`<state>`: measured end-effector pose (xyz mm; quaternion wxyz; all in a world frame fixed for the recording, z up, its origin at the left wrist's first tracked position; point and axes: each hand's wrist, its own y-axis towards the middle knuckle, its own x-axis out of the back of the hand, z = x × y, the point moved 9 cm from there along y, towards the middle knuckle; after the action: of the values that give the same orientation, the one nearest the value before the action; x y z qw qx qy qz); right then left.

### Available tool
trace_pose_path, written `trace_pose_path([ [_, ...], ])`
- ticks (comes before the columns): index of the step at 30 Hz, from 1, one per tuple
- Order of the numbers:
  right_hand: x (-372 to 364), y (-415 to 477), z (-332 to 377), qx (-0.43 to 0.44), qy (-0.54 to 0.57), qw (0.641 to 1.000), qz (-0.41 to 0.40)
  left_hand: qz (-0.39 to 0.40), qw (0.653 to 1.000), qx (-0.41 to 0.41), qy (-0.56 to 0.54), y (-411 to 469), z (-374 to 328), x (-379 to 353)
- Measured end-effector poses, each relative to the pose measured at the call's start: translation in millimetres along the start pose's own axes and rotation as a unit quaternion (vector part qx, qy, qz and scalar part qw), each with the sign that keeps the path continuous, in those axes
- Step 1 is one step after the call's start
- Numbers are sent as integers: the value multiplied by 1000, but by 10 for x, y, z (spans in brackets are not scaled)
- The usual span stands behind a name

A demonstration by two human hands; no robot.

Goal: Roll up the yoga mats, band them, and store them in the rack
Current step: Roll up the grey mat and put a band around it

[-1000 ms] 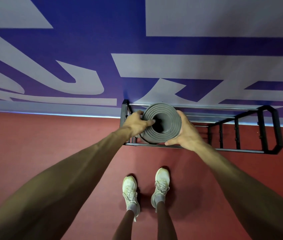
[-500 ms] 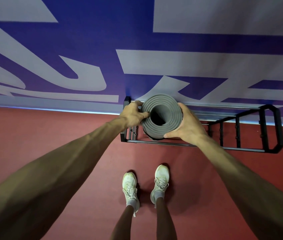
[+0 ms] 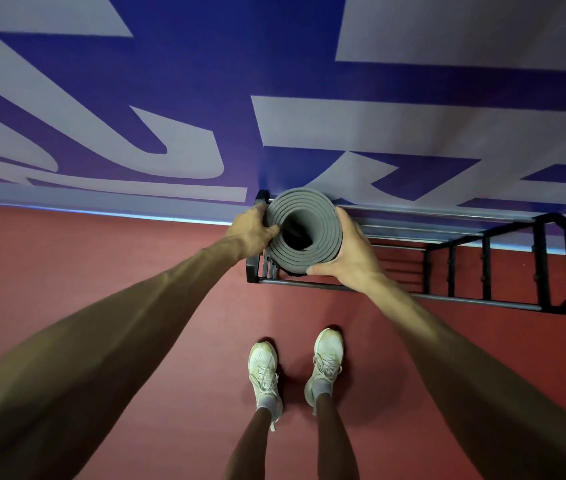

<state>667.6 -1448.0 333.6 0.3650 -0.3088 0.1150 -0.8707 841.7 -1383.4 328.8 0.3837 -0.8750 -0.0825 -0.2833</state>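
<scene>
A grey rolled yoga mat (image 3: 323, 216) stands on end in the left end of a black metal rack (image 3: 548, 265) that sits against the wall. I look straight down its spiral end. My left hand (image 3: 252, 233) grips the roll's left side, thumb hooked over the outer layers. My right hand (image 3: 352, 252) cups its right and near side, fingers wrapped around the bottom edge. The lower length of the mat is hidden inside the rack; no band is visible from here.
The rack's right part shows open bars (image 3: 447, 275) with nothing in them. A blue and white painted wall (image 3: 274, 98) rises behind it. Red floor (image 3: 101, 258) spreads to the left and near me; my white shoes (image 3: 264, 372) stand just before the rack.
Both hands have kept hold of the rolled mat and shifted it slightly farther from me, toward the wall, at the rack's left end. The view tilted a little.
</scene>
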Motion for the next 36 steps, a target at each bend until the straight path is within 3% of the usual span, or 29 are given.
trace_pose_path([
  [5, 8, 11, -93, -31, -39, 998, 37, -45, 985, -50, 157, -29, -209, 96],
  [21, 305, -176, -60, -127, -91, 986, 62, -67, 997, -32, 18, -432, -311, 425],
  [27, 721, -611, 891, -88, -131, 987, 33, -27, 995, -92, -5, -1080, -833, 1050],
  [36, 951, -1570, 2306, 15, -159, 987, 17, -35, 984, -153, -86, -2414, -1092, 1775],
])
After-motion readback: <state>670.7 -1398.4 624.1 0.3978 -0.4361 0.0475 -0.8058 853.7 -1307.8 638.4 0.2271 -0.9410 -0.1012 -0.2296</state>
